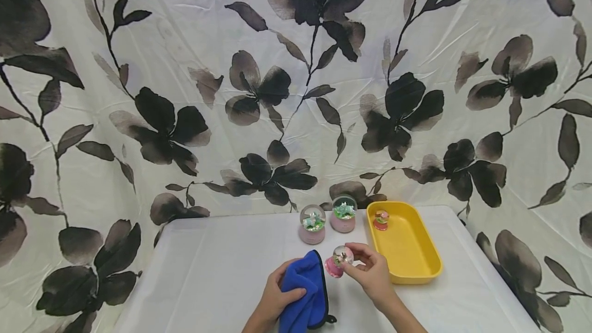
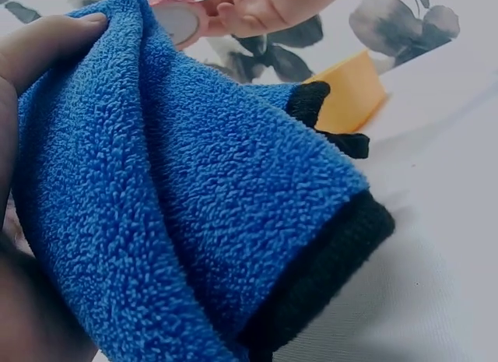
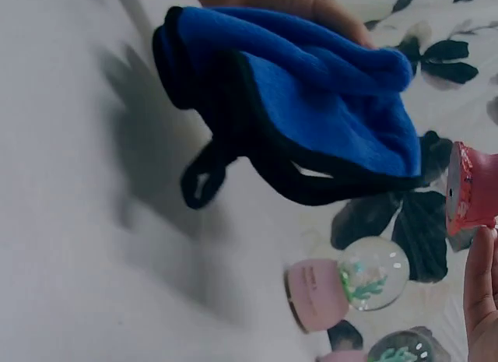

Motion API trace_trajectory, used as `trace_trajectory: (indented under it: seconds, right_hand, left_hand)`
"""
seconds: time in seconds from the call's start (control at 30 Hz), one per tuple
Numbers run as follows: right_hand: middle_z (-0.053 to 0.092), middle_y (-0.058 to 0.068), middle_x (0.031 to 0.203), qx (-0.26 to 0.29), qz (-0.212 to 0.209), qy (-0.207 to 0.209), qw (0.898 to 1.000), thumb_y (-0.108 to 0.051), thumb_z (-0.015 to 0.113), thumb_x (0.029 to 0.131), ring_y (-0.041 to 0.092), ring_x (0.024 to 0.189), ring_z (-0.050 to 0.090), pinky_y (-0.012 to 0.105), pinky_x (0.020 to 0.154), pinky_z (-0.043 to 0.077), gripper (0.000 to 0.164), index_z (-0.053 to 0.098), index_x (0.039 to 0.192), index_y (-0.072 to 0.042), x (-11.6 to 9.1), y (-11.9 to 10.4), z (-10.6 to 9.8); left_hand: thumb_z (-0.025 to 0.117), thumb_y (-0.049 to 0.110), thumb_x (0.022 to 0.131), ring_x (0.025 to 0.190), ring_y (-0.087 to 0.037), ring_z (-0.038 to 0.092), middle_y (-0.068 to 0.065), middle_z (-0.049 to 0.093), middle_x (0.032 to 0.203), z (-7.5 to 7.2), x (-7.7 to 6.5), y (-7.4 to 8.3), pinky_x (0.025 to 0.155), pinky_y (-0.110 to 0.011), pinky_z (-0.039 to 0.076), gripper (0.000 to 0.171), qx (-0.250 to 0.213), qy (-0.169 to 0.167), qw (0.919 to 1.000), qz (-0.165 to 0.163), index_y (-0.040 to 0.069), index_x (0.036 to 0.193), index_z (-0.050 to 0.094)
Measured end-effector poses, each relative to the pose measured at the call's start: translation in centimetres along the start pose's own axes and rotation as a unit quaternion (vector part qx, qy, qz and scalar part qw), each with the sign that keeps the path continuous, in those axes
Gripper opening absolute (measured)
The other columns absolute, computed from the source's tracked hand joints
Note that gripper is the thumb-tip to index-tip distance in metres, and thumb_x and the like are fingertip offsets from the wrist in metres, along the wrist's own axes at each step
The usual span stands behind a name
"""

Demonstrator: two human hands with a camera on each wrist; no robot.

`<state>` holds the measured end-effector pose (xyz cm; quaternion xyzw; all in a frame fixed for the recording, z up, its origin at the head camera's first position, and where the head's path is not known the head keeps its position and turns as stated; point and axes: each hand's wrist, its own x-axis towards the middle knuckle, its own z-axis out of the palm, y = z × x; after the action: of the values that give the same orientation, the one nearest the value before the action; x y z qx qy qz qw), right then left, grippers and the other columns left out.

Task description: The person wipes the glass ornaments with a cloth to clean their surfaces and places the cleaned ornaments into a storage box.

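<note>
My left hand (image 1: 276, 294) grips a folded blue cloth (image 1: 302, 284) with black edging and a small black loop. The cloth (image 2: 226, 167) fills much of the left wrist view, with the thumb pressed over it. Just right of the cloth, my right hand (image 1: 375, 275) pinches a small snow globe (image 1: 334, 267) by its clear ball, the pinkish-red base tilted down to the left. In the right wrist view, only that base (image 3: 475, 189) shows at the right edge, and the ball is out of frame. Cloth and globe are apart in the head view.
Two larger snow globes (image 1: 312, 227) (image 1: 344, 215) with pale pink bases stand upright behind the hands. To the right lies a yellow tray (image 1: 409, 251), with another small red-based snow globe (image 1: 381, 220) in its far left corner. A floral curtain (image 1: 259, 91) hangs behind the white table (image 1: 208, 271).
</note>
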<state>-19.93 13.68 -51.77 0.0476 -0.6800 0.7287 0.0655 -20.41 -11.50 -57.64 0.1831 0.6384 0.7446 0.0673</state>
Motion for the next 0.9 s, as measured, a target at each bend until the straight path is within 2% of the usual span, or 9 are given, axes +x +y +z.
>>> trace_trajectory:
  seconds: [0.23, 0.4, 0.6, 0.77, 0.9]
  right_hand:
    - [0.066, 0.011, 0.105, -0.048, -0.001, 0.032, 0.998, -0.007, 0.083, 0.076, 0.019, 0.087, 0.062, 0.024, 0.067, 0.053, 0.044, 0.066, 0.115, 0.000, 0.8, 0.1, -2.2]
    - [0.066, 0.010, 0.107, -0.085, -0.006, 0.056, 0.995, -0.014, 0.082, 0.078, 0.017, 0.089, 0.061, 0.023, 0.069, 0.053, 0.045, 0.065, 0.118, -0.002, 1.7, -0.4, -4.4]
    - [0.064, 0.011, 0.110, -0.128, -0.007, 0.064, 0.990, -0.021, 0.081, 0.080, 0.015, 0.089, 0.061, 0.022, 0.071, 0.053, 0.048, 0.064, 0.121, -0.003, 3.0, -0.9, -6.9]
    - [0.062, 0.010, 0.111, -0.132, 0.009, 0.074, 0.988, -0.022, 0.080, 0.082, 0.014, 0.087, 0.060, 0.023, 0.071, 0.053, 0.050, 0.061, 0.123, 0.000, 4.5, -1.2, -8.6]
    - [0.062, 0.014, 0.111, -0.143, 0.011, 0.087, 0.986, -0.022, 0.079, 0.083, 0.011, 0.085, 0.060, 0.022, 0.069, 0.053, 0.051, 0.060, 0.124, 0.003, 5.6, -1.6, -9.7]
  left_hand:
    - [0.072, 0.008, 0.083, 0.114, -0.031, 0.055, -0.019, 0.056, 0.129, 0.1, -0.5, -0.1, 0.091, -0.034, 0.047, 0.059, 0.014, 0.007, 0.9992, -0.038, 0.000, 0.137, 0.049]
    - [0.071, 0.006, 0.083, 0.114, -0.032, 0.055, -0.020, 0.056, 0.128, 0.1, -0.6, -0.3, 0.091, -0.035, 0.047, 0.058, 0.013, 0.005, 0.9992, -0.037, -0.001, 0.137, 0.049]
    - [0.072, 0.005, 0.083, 0.114, -0.032, 0.055, -0.020, 0.056, 0.128, -0.1, -0.7, -0.6, 0.092, -0.036, 0.046, 0.059, 0.012, 0.009, 0.9993, -0.036, 0.000, 0.137, 0.049]
    - [0.072, 0.004, 0.083, 0.116, -0.032, 0.055, -0.020, 0.055, 0.130, -0.5, -0.4, -0.8, 0.094, -0.035, 0.045, 0.058, 0.012, 0.015, 0.9992, -0.034, 0.000, 0.137, 0.050]
    - [0.072, 0.004, 0.083, 0.117, -0.031, 0.054, -0.019, 0.055, 0.131, -0.7, -0.2, -0.8, 0.095, -0.033, 0.045, 0.058, 0.011, 0.019, 0.9993, -0.031, 0.000, 0.136, 0.050]
